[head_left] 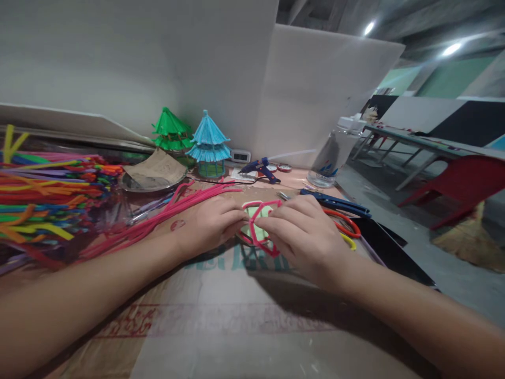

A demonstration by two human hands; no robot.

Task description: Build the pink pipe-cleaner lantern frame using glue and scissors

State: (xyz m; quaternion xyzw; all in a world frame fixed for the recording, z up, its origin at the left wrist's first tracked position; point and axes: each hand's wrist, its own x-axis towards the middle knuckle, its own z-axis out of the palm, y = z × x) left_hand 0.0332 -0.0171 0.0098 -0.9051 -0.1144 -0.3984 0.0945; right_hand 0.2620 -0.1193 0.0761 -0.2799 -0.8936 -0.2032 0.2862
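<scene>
In the middle of the head view a pink pipe cleaner (256, 243) is bent into an angular ring. My left hand (215, 218) pinches its left side with fingertips together. From the other side my right hand (305, 231) grips the same ring, its fingers covering part of the right edge. Behind and below the ring sits a small piece with a pale green panel (263, 218) and a dark outline, partly hidden by my fingers. A bunch of loose pink pipe cleaners (169, 211) lies beside my left hand.
Many coloured pipe cleaners (51, 195) fill the left side. Further back stand green (171, 129) and blue (208, 139) pagoda-like models, a glue gun (260, 167) and a clear bottle (327, 158). At right lie blue-handled pliers (335, 202) and orange-handled scissors (349, 225).
</scene>
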